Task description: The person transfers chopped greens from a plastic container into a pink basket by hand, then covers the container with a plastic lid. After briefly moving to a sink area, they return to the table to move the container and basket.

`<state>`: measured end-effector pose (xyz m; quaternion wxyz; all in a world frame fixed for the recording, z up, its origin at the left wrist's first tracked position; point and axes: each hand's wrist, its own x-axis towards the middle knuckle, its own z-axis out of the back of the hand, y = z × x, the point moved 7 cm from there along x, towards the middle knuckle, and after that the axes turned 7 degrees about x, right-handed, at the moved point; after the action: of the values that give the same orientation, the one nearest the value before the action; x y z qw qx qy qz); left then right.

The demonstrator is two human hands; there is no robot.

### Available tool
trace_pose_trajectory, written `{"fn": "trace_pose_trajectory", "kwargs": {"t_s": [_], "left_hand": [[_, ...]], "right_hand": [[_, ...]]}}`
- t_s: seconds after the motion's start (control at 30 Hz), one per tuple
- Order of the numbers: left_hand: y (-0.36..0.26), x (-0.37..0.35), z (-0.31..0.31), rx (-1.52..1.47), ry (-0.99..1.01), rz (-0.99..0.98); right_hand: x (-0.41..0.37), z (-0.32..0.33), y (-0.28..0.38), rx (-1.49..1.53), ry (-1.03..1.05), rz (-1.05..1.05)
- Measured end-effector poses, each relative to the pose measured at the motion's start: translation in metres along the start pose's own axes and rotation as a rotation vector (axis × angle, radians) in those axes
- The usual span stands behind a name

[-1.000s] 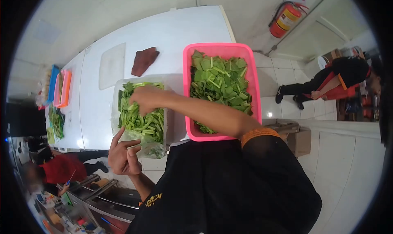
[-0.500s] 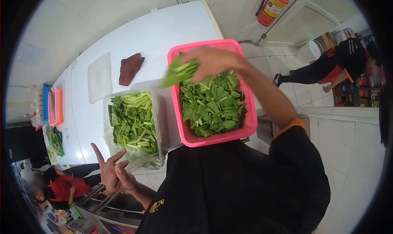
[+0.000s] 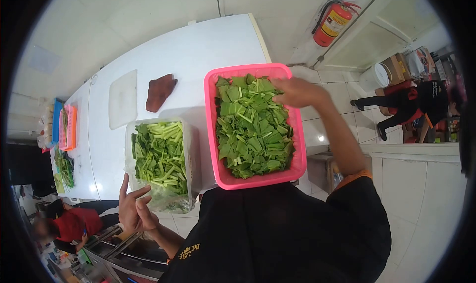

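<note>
Our pink, box-shaped plastic basket [image 3: 210,124] holds cut green leaves [image 3: 254,129]. Our right hand [image 3: 299,92], carrying some before, is now at the basket's right rim; we can't tell its grip. Left of the basket, our empty left hand [image 3: 136,209] is loosely spread.

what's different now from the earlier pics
The right hand moved rightward from the clear container, carrying greens, and is now at the right side of the pink basket. That bunch no longer shows in it, so it was apparently let go there. The left hand stayed near the container, fingers spread; the brown cloth and white board stayed put.
</note>
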<state>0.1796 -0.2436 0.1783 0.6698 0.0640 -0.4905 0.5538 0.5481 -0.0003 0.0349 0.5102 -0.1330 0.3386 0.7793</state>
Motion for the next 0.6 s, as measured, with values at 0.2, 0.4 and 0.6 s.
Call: {"fn": "trace_pose_trajectory", "kwargs": {"t_s": [0.2, 0.4, 0.6], "left_hand": [[-0.005, 0.007, -0.013, -0.037, 0.014, -0.039], [-0.008, 0.008, -0.011, -0.025, 0.020, -0.048], [-0.008, 0.008, -0.001, -0.026, -0.004, -0.102]], "right_hand": [[0.068, -0.097, -0.006, -0.143, 0.045, 0.180], [0.079, -0.052, 0.018, -0.050, 0.161, -0.003], [0.111, -0.060, 0.008, -0.120, 0.208, 0.111]]}}
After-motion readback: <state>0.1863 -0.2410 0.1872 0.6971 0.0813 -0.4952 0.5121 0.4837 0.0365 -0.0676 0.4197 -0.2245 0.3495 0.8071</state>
